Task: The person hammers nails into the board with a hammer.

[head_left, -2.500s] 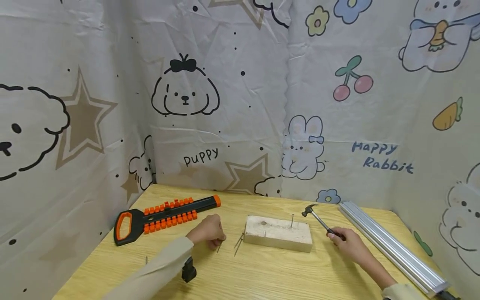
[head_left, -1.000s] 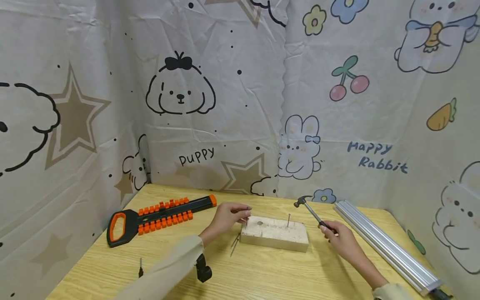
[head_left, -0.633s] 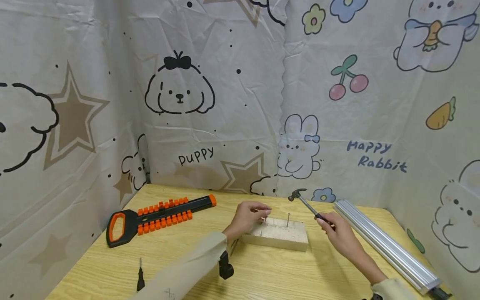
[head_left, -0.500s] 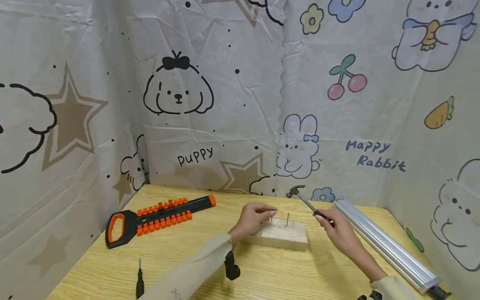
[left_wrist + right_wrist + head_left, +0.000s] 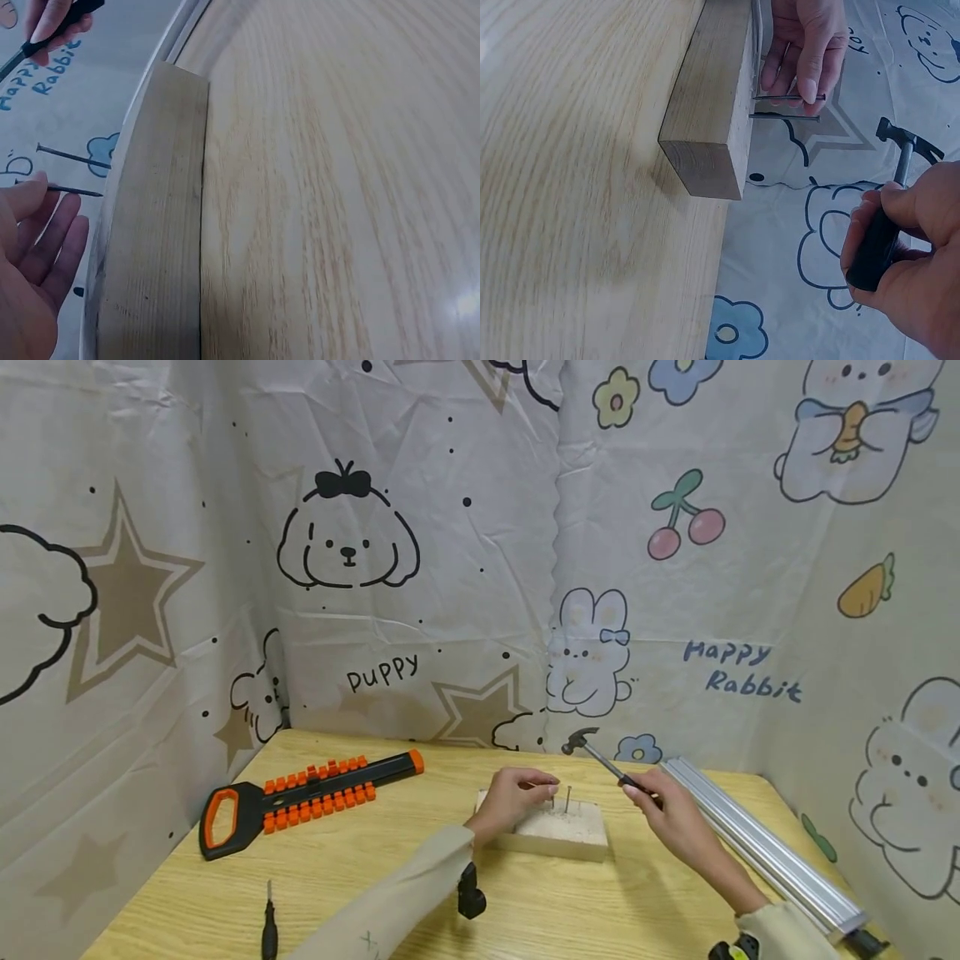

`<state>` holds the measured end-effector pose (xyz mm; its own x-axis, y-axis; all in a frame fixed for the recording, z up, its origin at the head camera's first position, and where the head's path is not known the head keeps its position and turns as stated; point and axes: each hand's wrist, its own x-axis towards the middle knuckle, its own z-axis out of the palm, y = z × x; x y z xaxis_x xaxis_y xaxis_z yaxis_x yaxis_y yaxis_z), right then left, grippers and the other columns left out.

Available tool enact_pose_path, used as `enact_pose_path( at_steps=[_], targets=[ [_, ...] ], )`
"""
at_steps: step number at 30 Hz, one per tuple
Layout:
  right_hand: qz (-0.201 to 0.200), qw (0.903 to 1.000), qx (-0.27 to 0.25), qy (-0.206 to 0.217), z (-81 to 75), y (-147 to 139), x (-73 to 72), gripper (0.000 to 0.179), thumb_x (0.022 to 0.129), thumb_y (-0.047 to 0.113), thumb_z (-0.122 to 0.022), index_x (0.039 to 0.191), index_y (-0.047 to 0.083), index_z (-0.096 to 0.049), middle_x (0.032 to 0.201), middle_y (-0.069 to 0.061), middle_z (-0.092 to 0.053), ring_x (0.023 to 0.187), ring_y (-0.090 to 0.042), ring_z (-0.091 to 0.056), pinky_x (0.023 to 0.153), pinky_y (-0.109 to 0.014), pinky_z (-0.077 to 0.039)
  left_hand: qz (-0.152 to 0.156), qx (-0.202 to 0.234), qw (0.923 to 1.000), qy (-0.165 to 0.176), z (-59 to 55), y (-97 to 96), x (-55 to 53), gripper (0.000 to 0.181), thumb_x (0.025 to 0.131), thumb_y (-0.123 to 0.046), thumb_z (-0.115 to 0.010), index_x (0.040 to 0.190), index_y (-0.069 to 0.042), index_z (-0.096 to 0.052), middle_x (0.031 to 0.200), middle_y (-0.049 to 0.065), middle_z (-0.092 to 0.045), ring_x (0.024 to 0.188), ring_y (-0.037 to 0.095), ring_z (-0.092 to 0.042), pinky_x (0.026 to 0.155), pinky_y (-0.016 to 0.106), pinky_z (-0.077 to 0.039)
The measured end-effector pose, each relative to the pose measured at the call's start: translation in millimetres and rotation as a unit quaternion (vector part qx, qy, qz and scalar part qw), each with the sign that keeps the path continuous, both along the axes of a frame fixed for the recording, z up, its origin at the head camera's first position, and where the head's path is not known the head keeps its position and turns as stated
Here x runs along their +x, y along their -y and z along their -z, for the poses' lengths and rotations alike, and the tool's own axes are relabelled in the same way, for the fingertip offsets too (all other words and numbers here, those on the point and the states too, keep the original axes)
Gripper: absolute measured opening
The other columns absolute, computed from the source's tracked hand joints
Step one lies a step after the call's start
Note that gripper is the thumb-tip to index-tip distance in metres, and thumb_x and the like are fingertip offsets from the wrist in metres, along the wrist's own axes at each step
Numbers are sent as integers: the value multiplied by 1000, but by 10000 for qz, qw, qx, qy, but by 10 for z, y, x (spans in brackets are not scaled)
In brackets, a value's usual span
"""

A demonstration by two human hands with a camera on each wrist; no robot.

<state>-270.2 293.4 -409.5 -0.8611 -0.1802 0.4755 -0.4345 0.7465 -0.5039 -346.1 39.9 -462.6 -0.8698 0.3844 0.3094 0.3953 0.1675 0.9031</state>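
A pale wooden block (image 5: pixel 555 843) lies on the table, with one nail (image 5: pixel 567 799) standing upright in its top. My left hand (image 5: pixel 510 806) is over the block's left part, pinching a second nail (image 5: pixel 75 191) between thumb and fingers, point down. That nail's tip is at the block's top face, close to the standing nail; whether it touches the wood I cannot tell. To the right of the block, my right hand (image 5: pixel 675 818) grips a claw hammer (image 5: pixel 603 763) by its black handle (image 5: pixel 874 251). The hammer's head is raised behind the standing nail.
A black and orange holder with a looped handle (image 5: pixel 251 818) lies at the back left. Near the front left is a thin-shafted, dark-handled tool like a screwdriver (image 5: pixel 270 931). A long silver metal bar (image 5: pixel 765 852) runs along the right side. Printed cloth (image 5: pixel 480 568) hangs behind.
My left hand has carried the nail from the table left of the block, rightward over its top, beside the standing nail. The hammer has moved slightly left and up. The loose nails are now hidden.
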Motion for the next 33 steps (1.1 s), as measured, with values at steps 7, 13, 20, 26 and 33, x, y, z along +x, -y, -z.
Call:
enact_pose_path(
  at_steps=[7,13,20,26,33],
  targets=[
    [35,9999,-60,93,11,-12,-12,10,104,7,-64,104,5,-74,88,-2,-57,76,-11,-46,60,-26,-43,63,-89,9999,-117,21,-33,0,17,99,-12,-73,111,-2,-80,108,11,-80,89,22,-75,71,16,-55],
    [-168,9997,90,167,-5,-71,-12,10,103,5,-65,103,6,-74,91,-1,-60,79,-9,-48,61,-25,-48,96,-346,9985,-403,67,-49,-29,14,99,-12,-74,109,-5,-81,106,6,-80,83,7,-70,72,17,-55],
    [-300,9978,115,582,-52,-129,13,12,104,8,-65,109,5,-75,93,-1,-61,79,-10,-49,61,-25,-49,65,-184,9983,-541,115,-70,4,13,99,-9,-73,110,-3,-79,107,9,-80,88,17,-75,75,19,-58],
    [-455,9950,422,780,-51,-157,18,8,103,8,-66,99,10,-74,87,2,-59,75,-6,-48,59,-24,-46,-82,-29,9985,-543,152,-92,26,12,99,-10,-74,108,-4,-77,105,8,-79,86,17,-75,75,19,-57],
    [-531,9954,489,636,-59,-151,20,9,104,10,-64,104,9,-73,88,3,-57,76,-4,-48,60,-24,-46,-86,181,9983,-546,215,-88,39,11,98,-11,-75,107,-6,-78,105,8,-79,88,13,-74,77,19,-58]
  ],
)
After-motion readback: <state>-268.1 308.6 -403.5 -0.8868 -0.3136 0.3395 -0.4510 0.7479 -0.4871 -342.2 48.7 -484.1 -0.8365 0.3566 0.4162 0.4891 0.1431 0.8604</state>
